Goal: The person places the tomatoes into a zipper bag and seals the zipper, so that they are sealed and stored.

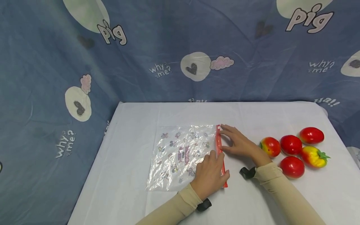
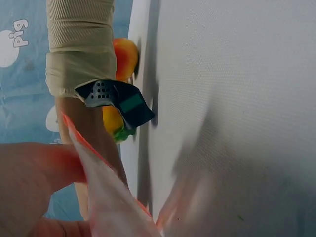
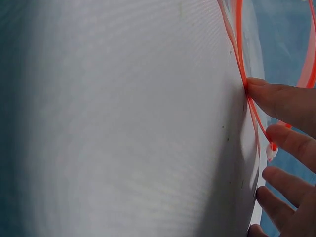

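On the blue backdrop cloth (image 1: 146,37) I read "pig" twice, "why me?" three times and "Ha!!" at the right; the small print on the clear bag (image 1: 171,156) is too fine to read. That bag lies on the white surface (image 1: 112,187) in front of me, its red strip (image 1: 218,137) toward my right. My right hand (image 1: 239,142) has its fingers apart, thumb touching the strip. My left hand (image 1: 209,176) bends over the strip's nearer part; I cannot tell whether it pinches. Five red and yellow fruits (image 1: 291,144) sit beyond my right wrist.

From above the bag looks flat, but the left wrist view shows its edge standing up by my fingers (image 2: 39,165). The right wrist view alone shows the strip as separate red lines, with a white piece (image 3: 270,152) at one end.
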A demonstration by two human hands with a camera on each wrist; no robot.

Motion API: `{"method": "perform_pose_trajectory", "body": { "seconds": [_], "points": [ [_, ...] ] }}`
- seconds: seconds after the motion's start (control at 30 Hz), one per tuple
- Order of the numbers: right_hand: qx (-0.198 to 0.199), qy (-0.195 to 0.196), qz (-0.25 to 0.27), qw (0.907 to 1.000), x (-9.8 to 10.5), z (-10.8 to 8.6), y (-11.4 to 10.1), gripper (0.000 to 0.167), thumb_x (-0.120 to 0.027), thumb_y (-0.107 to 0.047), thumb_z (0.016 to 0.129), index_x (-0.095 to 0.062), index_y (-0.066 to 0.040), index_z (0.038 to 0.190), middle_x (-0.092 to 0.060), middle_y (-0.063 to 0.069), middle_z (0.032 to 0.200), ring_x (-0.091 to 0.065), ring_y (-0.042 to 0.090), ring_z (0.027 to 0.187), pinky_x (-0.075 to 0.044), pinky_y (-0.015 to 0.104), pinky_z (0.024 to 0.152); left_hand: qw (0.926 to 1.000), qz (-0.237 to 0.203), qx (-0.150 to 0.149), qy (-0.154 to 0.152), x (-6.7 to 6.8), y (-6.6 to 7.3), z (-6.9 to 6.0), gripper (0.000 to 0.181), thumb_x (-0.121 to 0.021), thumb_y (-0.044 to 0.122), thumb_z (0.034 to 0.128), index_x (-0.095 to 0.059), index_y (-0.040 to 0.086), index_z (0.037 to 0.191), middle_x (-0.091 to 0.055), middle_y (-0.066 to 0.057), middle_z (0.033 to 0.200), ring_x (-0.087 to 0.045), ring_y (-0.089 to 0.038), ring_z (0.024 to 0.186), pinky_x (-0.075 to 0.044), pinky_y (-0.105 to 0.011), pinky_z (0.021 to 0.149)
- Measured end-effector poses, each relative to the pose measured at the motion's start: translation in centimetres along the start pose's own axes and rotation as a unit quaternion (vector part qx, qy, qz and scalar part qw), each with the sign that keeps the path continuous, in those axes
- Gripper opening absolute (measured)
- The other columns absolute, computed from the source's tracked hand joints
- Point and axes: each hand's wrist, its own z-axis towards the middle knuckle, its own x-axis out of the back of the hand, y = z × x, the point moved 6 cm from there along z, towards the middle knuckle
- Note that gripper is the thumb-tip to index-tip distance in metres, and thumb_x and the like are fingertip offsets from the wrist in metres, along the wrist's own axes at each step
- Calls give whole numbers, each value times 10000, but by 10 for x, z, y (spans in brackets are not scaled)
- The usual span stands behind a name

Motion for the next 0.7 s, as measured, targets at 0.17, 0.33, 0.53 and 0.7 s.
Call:
{"method": "perform_pose_trajectory", "body": {
  "seconds": [0.17, 0.33, 0.53, 0.7],
  "points": [
    [-13, -6, 74, 10000, 1, 0, -1, 654, -805, -270, 857, -580, -87, 1443, -388, 204, 1631, -319, 424, 1524, -258, 650, 1234, 9995, -296, -65, 111, 0, -1, 0, 239, -708, 255, 813, -606, 158, 1006, -525, -32, 833, -570, -183, 592, -348, -277, 402],
    [-28, 15, 52, 10000, 1, 0, -1, 644, -802, -267, 858, -586, -85, 1436, -401, 209, 1621, -326, 425, 1519, -272, 642, 1231, 9993, -325, -125, 138, -1, -4, -3, 139, -707, 213, 799, -622, 134, 876, -542, -30, 791, -565, -174, 548, -401, -282, 419],
    [104, 90, -48, 9999, 2, 1, -3, 633, -809, -288, 856, -604, -71, 1415, -429, 240, 1595, -351, 459, 1497, -293, 659, 1213, 9997, -191, -1, -119, -5, -13, -8, 430, -823, 407, 732, -662, 81, 962, -614, -20, 864, -640, -187, 614, -442, -288, 444],
    [98, 88, -57, 9999, 2, 2, -2, 618, -813, -287, 859, -613, -78, 1405, -430, 241, 1595, -350, 466, 1496, -286, 660, 1215, 9979, -612, 135, -132, -5, -24, -13, 544, -880, 420, 731, -634, 55, 1050, -594, -25, 937, -626, -172, 644, -456, -273, 470]
  ]
}}
